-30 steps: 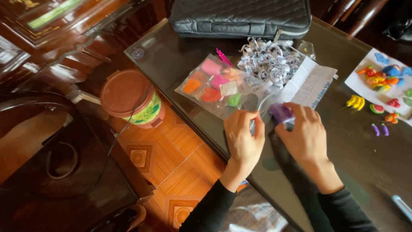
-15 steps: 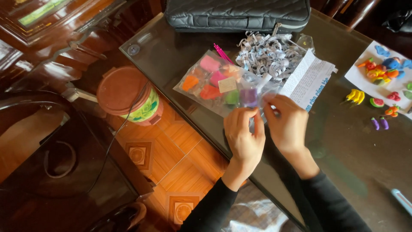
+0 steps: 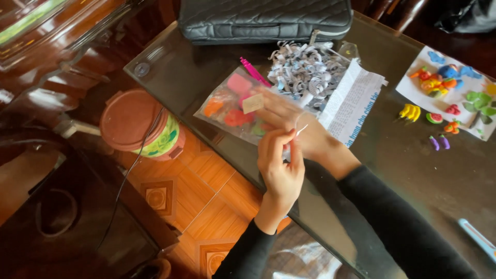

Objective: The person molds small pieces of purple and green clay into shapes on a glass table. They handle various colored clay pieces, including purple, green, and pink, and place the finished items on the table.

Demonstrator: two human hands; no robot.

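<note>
We see the right hand (image 3: 289,116) reaching inside the clear plastic bag (image 3: 227,106) of coloured clay pieces on the glass table (image 3: 392,170), its fingers hidden. The left hand (image 3: 281,163) pinches the bag's open edge between thumb and fingertips.

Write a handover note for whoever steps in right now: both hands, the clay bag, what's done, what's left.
Left hand: pinching the edge of the clear plastic bag, holding its mouth.
Right hand: reaching inside the bag among the coloured clay pieces; whether it grips one cannot be told.
Bag lies on the glass table, beside the curled paper strips.
Done: small clay figures sit on the white sheet at right.
Left: nothing out of the bag yet.
</note>
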